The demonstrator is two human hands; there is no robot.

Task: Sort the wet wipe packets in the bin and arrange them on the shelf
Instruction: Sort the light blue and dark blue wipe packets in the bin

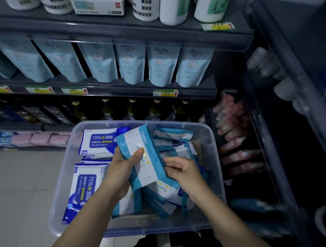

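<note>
Sorting is judged to be in hand: one teal packet is held just above the middle of the bin, over the loose heap below it. It is gripped by the left hand, whose thumb is pressed on the printed face while the fingers are curled beneath, so that the face is turned up to be read and told from the other kind. The right hand is placed at the packet's right long edge with its fingers loosely bent; whether that edge is pinched or only touched cannot be told. The packet's long axis is set from the bin's near edge toward its far edge, the far end leaning a little to the left and tipped upward, and its teal bands are seen along both long sides. Blue alcohol packets are laid flat along the bin's left wall, and more teal packets are piled in the right half and far-right corner; this split is judged to be the sorting so far. The shelf beyond the far edge is filled with pale pouches, and no wipe packet is plainly seen to be placed on it.
</note>
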